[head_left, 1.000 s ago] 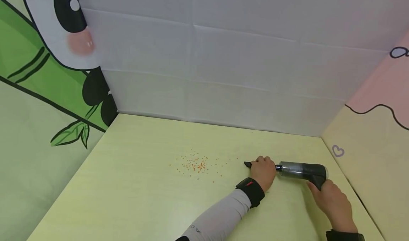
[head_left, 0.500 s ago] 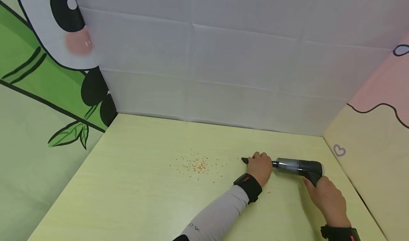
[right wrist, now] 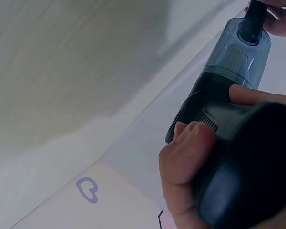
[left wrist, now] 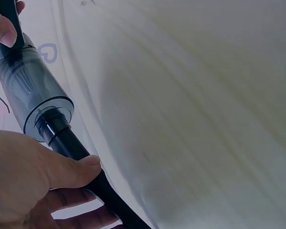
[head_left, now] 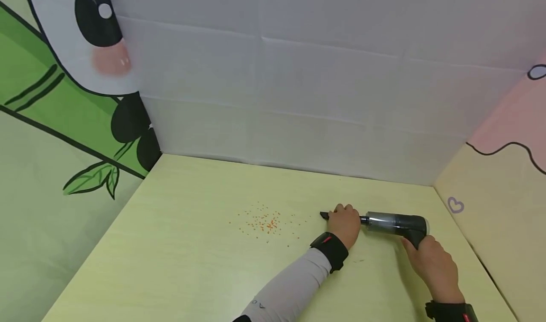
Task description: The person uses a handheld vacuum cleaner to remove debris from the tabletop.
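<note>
A black handheld vacuum cleaner (head_left: 396,224) with a clear dust cup (left wrist: 32,88) is held in both hands above the right part of the table. My right hand (head_left: 436,265) grips its black handle (right wrist: 248,162). Around the narrow black nozzle tube (left wrist: 69,143), my left hand (head_left: 343,225) has its thumb on one side and its fingers on the other. The nozzle tip (head_left: 324,215) points left, toward scattered orange crumbs (head_left: 269,225). A gap of bare tabletop separates the tip from the main cluster.
The pale yellow table (head_left: 170,246) meets a grey-white wall sheet (head_left: 298,85) at the back. A green panda-print panel (head_left: 85,137) stands on the left, and a pink and cream panel (head_left: 503,203) with a heart runs along the right edge.
Both hands and the vacuum cleaner have shifted slightly left, bringing the nozzle tip closer to the crumbs. Both grips stay the same, and the head view has tilted a little.
</note>
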`<state>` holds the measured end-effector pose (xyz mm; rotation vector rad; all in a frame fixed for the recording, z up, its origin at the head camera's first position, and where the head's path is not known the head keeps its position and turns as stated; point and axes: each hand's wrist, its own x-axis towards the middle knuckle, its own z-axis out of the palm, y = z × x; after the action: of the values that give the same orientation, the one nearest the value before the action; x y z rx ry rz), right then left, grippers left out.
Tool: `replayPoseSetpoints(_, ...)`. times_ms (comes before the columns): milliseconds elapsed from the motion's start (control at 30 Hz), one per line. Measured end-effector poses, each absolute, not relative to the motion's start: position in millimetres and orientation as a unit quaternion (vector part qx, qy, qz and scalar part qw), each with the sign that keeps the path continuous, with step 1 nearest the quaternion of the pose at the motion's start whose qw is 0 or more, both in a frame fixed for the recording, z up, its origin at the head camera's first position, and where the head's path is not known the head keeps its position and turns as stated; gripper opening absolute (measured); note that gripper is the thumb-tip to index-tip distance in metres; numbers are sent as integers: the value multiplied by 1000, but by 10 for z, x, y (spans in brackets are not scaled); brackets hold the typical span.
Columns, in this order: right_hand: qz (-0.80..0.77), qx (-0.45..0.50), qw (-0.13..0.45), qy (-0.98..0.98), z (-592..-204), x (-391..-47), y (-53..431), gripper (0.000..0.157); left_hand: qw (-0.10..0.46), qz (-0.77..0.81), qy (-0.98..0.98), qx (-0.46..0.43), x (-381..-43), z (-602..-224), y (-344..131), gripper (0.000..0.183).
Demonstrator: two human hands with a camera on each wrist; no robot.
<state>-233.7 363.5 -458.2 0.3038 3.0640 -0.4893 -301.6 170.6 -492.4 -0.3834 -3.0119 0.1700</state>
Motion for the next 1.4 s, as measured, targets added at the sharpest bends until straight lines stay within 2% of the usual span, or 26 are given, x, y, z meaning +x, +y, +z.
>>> replayPoseSetpoints(500,-147,75,14,986,-4535,-2493,3597,78,23,38,-995,-89,-3065,-4830,1638,28)
replayPoseSetpoints(1000,-149,55,29,987,-4479,-2593,3530,71,65,53,-993,-85,-3054,-4801,1532,28)
replayPoseSetpoints(1400,-147,38,28,988,-4430,-2696,3499,71,84,58,-992,-69,-3103,-4814,1495,25)
